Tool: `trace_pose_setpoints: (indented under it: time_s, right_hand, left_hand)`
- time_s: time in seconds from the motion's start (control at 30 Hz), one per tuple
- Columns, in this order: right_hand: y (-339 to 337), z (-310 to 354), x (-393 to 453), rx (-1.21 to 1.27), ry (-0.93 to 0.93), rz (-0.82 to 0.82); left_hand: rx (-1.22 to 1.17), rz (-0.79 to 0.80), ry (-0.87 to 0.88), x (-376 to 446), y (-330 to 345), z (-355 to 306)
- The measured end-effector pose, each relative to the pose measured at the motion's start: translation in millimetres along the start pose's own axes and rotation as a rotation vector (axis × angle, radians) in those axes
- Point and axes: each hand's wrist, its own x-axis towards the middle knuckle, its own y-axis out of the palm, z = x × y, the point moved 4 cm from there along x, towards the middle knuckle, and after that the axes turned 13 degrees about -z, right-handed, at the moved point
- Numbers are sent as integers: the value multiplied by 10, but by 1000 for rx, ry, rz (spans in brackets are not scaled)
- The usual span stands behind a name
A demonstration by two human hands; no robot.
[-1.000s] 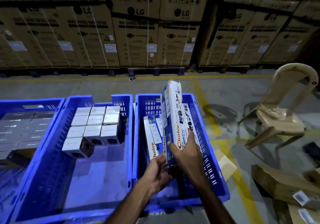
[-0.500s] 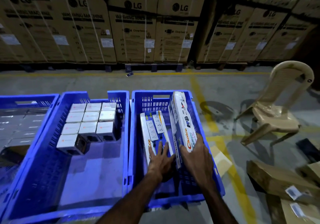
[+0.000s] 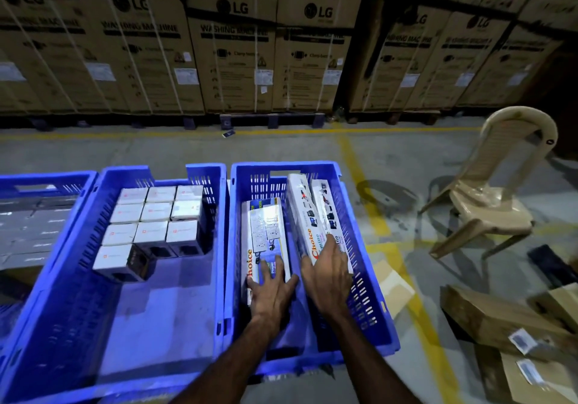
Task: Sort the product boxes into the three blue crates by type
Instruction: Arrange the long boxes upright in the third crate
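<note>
Right hand (image 3: 328, 274), fingers spread, has lowered the upright Choice box (image 3: 305, 216) into the right crate (image 3: 372, 281) beside the flat box (image 3: 266, 231) the spread left hand (image 3: 272, 291) steadies, so it is sorted.

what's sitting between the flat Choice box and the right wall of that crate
In the head view, two long Choice boxes stand on edge between the flat box and the right wall, with a strip of bare crate floor.
</note>
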Motion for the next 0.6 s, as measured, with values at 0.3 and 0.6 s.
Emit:
trace_pose_setpoints:
  time_s: [0.3, 0.6]
  right_hand:
    - [489, -62, -29, -187, -81, 117]
    - [581, -528, 23, -275, -690, 255]
  left_hand:
    - [-33, -70, -2, -90, -73, 5]
    - [-80, -75, -8, -160, -163, 37]
